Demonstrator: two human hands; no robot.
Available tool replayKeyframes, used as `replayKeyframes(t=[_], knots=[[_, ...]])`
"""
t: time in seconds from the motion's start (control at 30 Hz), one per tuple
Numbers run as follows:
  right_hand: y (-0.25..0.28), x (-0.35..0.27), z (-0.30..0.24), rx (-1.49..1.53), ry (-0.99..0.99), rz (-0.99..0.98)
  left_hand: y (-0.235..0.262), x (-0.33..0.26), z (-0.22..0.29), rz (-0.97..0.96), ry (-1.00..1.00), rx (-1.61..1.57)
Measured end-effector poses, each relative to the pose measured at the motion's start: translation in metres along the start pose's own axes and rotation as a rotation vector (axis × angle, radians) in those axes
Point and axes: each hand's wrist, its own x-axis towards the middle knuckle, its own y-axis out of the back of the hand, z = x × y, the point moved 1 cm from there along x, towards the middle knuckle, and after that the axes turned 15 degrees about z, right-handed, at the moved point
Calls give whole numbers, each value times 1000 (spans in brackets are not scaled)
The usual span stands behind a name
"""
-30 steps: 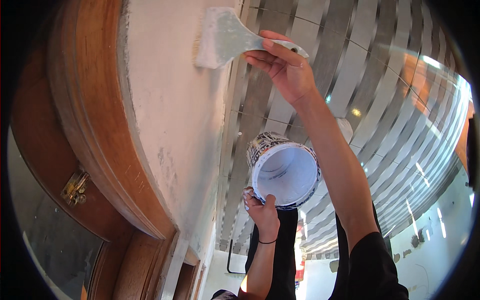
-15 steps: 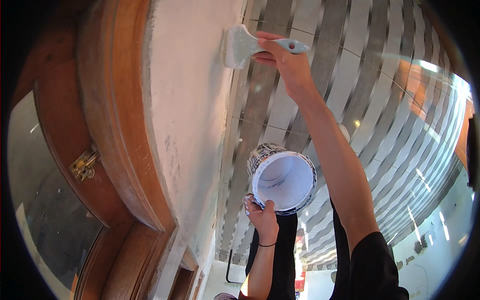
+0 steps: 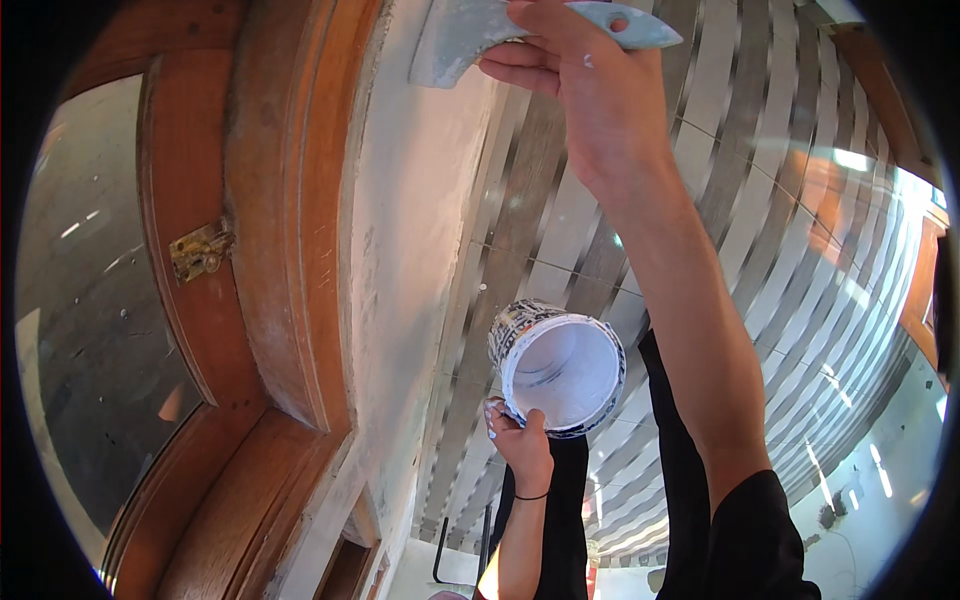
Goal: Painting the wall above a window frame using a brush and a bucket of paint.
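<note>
My right hand (image 3: 575, 60) is closed round a wide, pale grey-blue paintbrush (image 3: 450, 42) at the top of the view. The brush has a hole near the end of its handle, and its bristle end is cut off by the view's upper edge, close to the white plastered wall (image 3: 410, 180). Lower down, my left hand (image 3: 522, 438) grips the rim of a paint bucket (image 3: 565, 370), thumb inside and fingers outside. White paint coats the inside of the bucket, which tilts toward me. Specks of white paint mark both hands.
A brown wooden door frame (image 3: 300, 220) runs along the wall at the left, with a brass latch (image 3: 200, 252) on the door. Grey and white striped tiles (image 3: 560, 230) cover the floor. A thin black bent rod (image 3: 440, 550) is near the bottom.
My right hand and the brush have moved up the view, along the wall and nearer to the door frame. The bucket stays in my left hand, almost unmoved. The view has shifted slightly.
</note>
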Motion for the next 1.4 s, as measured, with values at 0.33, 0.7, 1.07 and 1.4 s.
replayKeyframes(t=[0.33,0.7,1.07,1.4], knots=[[17,-6,3,124,28,-166,-3,-8,4,3,-54,-6],[45,19,60,298,10,-210,-3,-10,-1,-4,-27,-22],[35,-34,40,101,233,-256,-4,-12,-1,-6,-63,-10],[44,-85,64,98,85,-210,-5,-14,-12,-26,-77,56]])
